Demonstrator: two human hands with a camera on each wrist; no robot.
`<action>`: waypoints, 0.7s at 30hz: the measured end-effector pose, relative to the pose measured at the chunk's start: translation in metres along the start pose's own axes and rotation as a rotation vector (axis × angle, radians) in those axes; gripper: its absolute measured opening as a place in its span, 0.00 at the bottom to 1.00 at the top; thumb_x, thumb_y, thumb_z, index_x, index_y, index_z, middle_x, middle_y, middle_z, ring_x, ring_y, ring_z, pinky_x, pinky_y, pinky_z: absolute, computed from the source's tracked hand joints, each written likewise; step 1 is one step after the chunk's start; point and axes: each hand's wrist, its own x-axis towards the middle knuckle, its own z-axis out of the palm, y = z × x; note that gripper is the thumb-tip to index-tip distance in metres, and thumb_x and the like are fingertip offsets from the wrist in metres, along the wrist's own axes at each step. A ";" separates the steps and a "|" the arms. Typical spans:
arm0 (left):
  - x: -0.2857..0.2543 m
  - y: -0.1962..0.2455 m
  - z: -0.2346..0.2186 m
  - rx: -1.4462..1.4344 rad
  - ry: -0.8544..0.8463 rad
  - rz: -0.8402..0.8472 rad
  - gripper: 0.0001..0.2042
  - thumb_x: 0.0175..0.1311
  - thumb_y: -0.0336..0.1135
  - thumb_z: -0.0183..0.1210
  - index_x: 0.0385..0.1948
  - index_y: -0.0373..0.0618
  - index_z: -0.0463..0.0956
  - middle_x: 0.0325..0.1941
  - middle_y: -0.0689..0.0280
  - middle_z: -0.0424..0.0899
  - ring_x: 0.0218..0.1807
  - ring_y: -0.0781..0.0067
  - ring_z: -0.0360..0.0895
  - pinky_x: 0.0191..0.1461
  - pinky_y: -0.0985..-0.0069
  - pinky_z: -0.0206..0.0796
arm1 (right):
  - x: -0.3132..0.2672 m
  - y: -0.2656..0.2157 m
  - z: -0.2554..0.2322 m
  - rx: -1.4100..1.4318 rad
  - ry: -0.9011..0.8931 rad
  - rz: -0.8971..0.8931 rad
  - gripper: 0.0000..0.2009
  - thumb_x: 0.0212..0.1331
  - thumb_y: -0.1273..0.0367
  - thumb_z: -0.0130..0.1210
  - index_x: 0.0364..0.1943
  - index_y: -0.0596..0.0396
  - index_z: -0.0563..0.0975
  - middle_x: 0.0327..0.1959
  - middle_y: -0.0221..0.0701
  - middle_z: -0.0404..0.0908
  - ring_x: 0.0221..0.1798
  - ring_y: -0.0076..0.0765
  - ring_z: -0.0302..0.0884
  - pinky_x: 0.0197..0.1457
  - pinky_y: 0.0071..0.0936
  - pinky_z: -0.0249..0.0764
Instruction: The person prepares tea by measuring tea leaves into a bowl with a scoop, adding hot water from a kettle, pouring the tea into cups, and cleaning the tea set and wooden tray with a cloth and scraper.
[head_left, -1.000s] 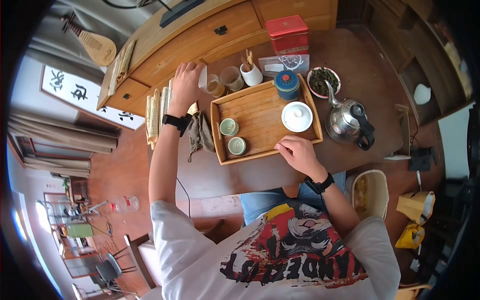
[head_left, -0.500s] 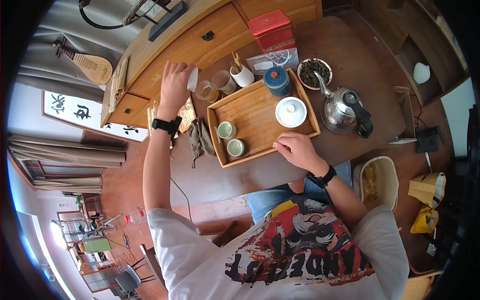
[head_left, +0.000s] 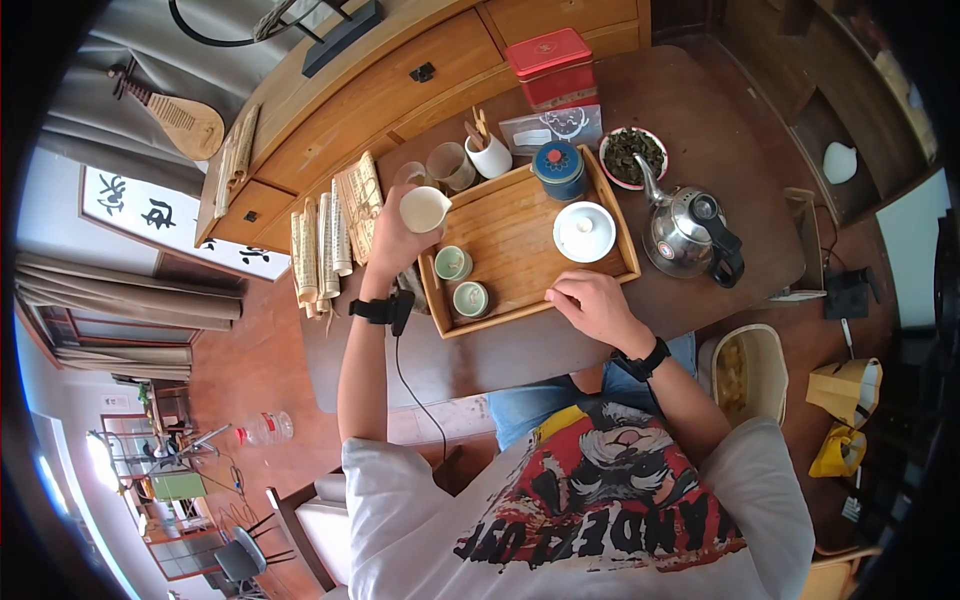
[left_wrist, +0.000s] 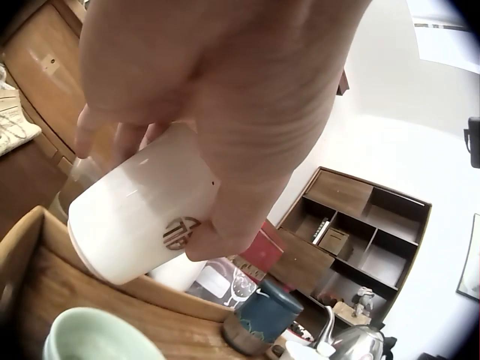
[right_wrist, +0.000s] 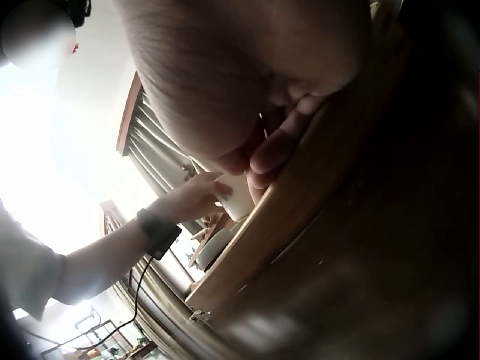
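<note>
One wooden tray (head_left: 515, 245) is touched at its near edge by the right hand (head_left: 598, 308), whose fingers are loosely curled, with nothing held. Near the tray's left end, two pale green cups (head_left: 470, 299) are set side by side inside it. Just beyond them, a white pitcher (head_left: 424, 210) is gripped by the left hand (head_left: 397, 235), with the thumb pressed against one side and the fingers wrapped round the other; it is held tilted above the tray's left edge. Toward the right, a white lidded bowl (head_left: 584, 231) and, farther off, a blue jar (head_left: 559, 170) are stood in the tray. Outside it, a steel kettle (head_left: 685, 235) is placed to the right, with a bowl of dark leaves (head_left: 634, 157) behind. Past the far edge, a red tin (head_left: 552, 68) is seen behind a clear packet (head_left: 550, 127).
</note>
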 end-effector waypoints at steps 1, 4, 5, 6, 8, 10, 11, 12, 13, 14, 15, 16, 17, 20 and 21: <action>-0.002 -0.001 0.005 -0.025 0.009 -0.010 0.35 0.51 0.34 0.80 0.63 0.42 0.76 0.52 0.52 0.91 0.56 0.52 0.91 0.61 0.59 0.82 | 0.000 0.000 0.000 -0.006 -0.005 -0.001 0.10 0.74 0.66 0.65 0.36 0.59 0.86 0.35 0.38 0.87 0.38 0.52 0.87 0.40 0.44 0.80; -0.009 -0.011 0.017 -0.101 0.004 -0.027 0.35 0.49 0.32 0.80 0.64 0.42 0.76 0.53 0.54 0.90 0.57 0.54 0.90 0.63 0.61 0.80 | 0.000 -0.003 -0.001 -0.036 -0.008 0.007 0.10 0.73 0.67 0.65 0.36 0.59 0.86 0.35 0.39 0.88 0.38 0.52 0.87 0.40 0.44 0.80; -0.010 -0.015 0.020 -0.098 -0.008 -0.016 0.36 0.49 0.31 0.80 0.64 0.42 0.76 0.53 0.54 0.90 0.57 0.55 0.89 0.63 0.61 0.80 | 0.001 -0.004 0.000 -0.009 0.024 -0.005 0.11 0.73 0.66 0.65 0.34 0.58 0.85 0.34 0.39 0.85 0.37 0.53 0.86 0.39 0.46 0.79; -0.011 -0.015 0.021 -0.082 -0.013 -0.035 0.36 0.48 0.31 0.80 0.64 0.41 0.76 0.53 0.54 0.90 0.58 0.55 0.89 0.65 0.61 0.79 | 0.001 -0.005 0.001 0.018 0.054 -0.017 0.12 0.73 0.66 0.65 0.32 0.58 0.83 0.32 0.39 0.83 0.36 0.53 0.85 0.39 0.48 0.79; -0.013 -0.019 0.025 -0.084 0.003 -0.035 0.37 0.48 0.31 0.80 0.65 0.41 0.76 0.53 0.54 0.90 0.58 0.54 0.89 0.65 0.61 0.79 | 0.001 -0.003 0.002 0.003 0.045 -0.023 0.11 0.72 0.66 0.66 0.32 0.57 0.83 0.32 0.39 0.83 0.36 0.53 0.85 0.39 0.47 0.79; -0.016 -0.027 0.029 -0.055 0.043 -0.057 0.39 0.48 0.32 0.80 0.67 0.40 0.75 0.55 0.51 0.90 0.59 0.52 0.89 0.66 0.61 0.79 | 0.001 -0.004 0.000 0.004 0.028 -0.012 0.11 0.72 0.66 0.66 0.33 0.58 0.85 0.34 0.37 0.85 0.38 0.52 0.86 0.40 0.46 0.80; -0.018 -0.031 0.030 -0.073 0.050 -0.062 0.39 0.48 0.32 0.80 0.67 0.40 0.75 0.55 0.51 0.90 0.59 0.52 0.89 0.66 0.61 0.79 | 0.001 -0.005 0.000 -0.011 0.015 -0.012 0.11 0.72 0.66 0.66 0.33 0.58 0.85 0.34 0.37 0.85 0.38 0.52 0.86 0.40 0.46 0.80; -0.018 -0.029 0.028 -0.081 0.037 -0.083 0.39 0.49 0.32 0.79 0.68 0.40 0.74 0.55 0.51 0.90 0.60 0.51 0.89 0.66 0.60 0.79 | 0.002 -0.005 -0.001 -0.001 0.014 -0.027 0.11 0.71 0.66 0.67 0.32 0.58 0.85 0.35 0.36 0.86 0.38 0.51 0.87 0.41 0.46 0.81; -0.017 -0.028 0.028 -0.089 0.022 -0.100 0.40 0.49 0.32 0.79 0.69 0.39 0.74 0.55 0.50 0.90 0.60 0.50 0.89 0.66 0.60 0.79 | 0.001 -0.004 0.000 0.010 0.017 -0.041 0.11 0.71 0.66 0.67 0.32 0.58 0.86 0.35 0.35 0.86 0.38 0.50 0.87 0.42 0.45 0.81; -0.016 -0.030 0.030 -0.098 0.027 -0.089 0.39 0.49 0.32 0.78 0.69 0.40 0.74 0.56 0.50 0.90 0.60 0.49 0.89 0.67 0.60 0.78 | 0.001 -0.003 0.000 0.004 0.002 -0.027 0.11 0.71 0.66 0.67 0.32 0.58 0.87 0.36 0.34 0.87 0.39 0.49 0.88 0.42 0.44 0.82; -0.015 -0.032 0.031 -0.113 0.026 -0.086 0.39 0.49 0.32 0.78 0.69 0.40 0.74 0.56 0.50 0.90 0.60 0.49 0.89 0.67 0.60 0.78 | 0.001 -0.004 -0.001 -0.011 -0.001 -0.022 0.11 0.71 0.66 0.67 0.32 0.58 0.87 0.36 0.34 0.87 0.39 0.49 0.88 0.42 0.44 0.82; -0.014 -0.034 0.032 -0.102 0.018 -0.073 0.39 0.49 0.33 0.78 0.69 0.41 0.74 0.56 0.50 0.90 0.60 0.50 0.89 0.67 0.60 0.78 | 0.001 -0.004 -0.001 -0.001 -0.009 -0.025 0.10 0.70 0.66 0.67 0.33 0.58 0.87 0.37 0.34 0.87 0.39 0.49 0.88 0.43 0.44 0.82; -0.013 -0.035 0.034 -0.089 0.011 -0.059 0.39 0.50 0.33 0.78 0.70 0.42 0.74 0.56 0.50 0.90 0.61 0.50 0.89 0.67 0.60 0.78 | 0.001 -0.005 -0.003 0.010 -0.015 -0.029 0.10 0.70 0.66 0.68 0.33 0.58 0.87 0.37 0.33 0.88 0.39 0.48 0.88 0.43 0.43 0.82; -0.014 -0.026 0.034 -0.120 0.002 -0.081 0.40 0.50 0.33 0.77 0.71 0.42 0.73 0.58 0.50 0.90 0.62 0.50 0.88 0.69 0.60 0.77 | 0.000 -0.004 -0.007 0.077 -0.038 -0.009 0.10 0.74 0.67 0.66 0.38 0.60 0.88 0.39 0.36 0.88 0.40 0.49 0.88 0.44 0.41 0.82; -0.014 -0.024 0.033 -0.122 -0.013 -0.100 0.41 0.51 0.32 0.78 0.72 0.41 0.72 0.61 0.49 0.89 0.64 0.49 0.87 0.70 0.60 0.77 | 0.000 -0.005 -0.009 0.126 -0.047 0.003 0.09 0.76 0.67 0.65 0.41 0.61 0.88 0.40 0.36 0.89 0.40 0.48 0.88 0.44 0.39 0.82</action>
